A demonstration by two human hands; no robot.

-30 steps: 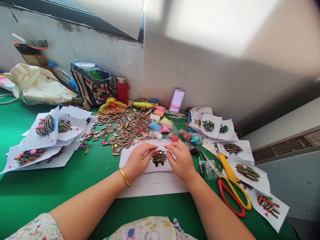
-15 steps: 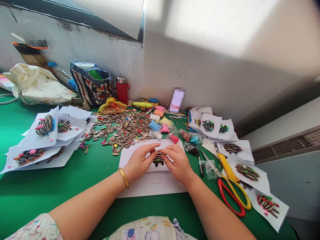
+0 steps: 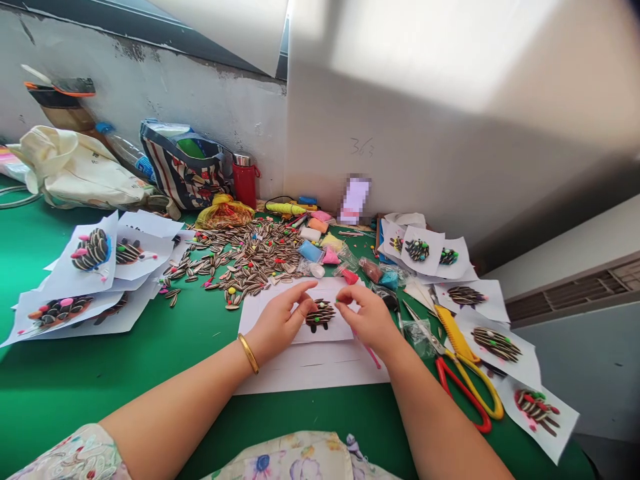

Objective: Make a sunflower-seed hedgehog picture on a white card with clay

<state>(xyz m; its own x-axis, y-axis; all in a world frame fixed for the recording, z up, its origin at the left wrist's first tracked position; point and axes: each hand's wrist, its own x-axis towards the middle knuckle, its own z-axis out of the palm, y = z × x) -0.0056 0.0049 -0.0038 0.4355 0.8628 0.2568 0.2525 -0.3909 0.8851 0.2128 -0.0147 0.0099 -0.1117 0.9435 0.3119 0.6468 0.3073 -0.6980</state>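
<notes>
A small figure of striped sunflower seeds (image 3: 320, 313), with green and white dots and dark feet, lies on white paper (image 3: 280, 373) in front of me. Beside its left edge is my left hand (image 3: 283, 317), thumb and forefinger apart, the thumb tip close to or touching the seeds. My right hand (image 3: 367, 319), just right of the figure, pinches a tiny green bit of clay (image 3: 338, 305) between thumb and forefinger. From under that hand a thin pink stick (image 3: 373, 357) pokes out; whether the hand holds it I cannot tell.
Loose sunflower seeds (image 3: 265, 253) are heaped behind the paper, near soft clay packets (image 3: 311, 251). Scissors (image 3: 465, 380), a yellow cutter (image 3: 455, 333) and seed pictures (image 3: 495, 343) lie right. More seed pictures (image 3: 93, 257) are stacked left. A red flask (image 3: 245, 183) stands behind.
My right hand has drawn back to the right from the seed figure, uncovering more of it. The green bit in its fingertips and the pink stick beneath it now show. My left hand has barely moved.
</notes>
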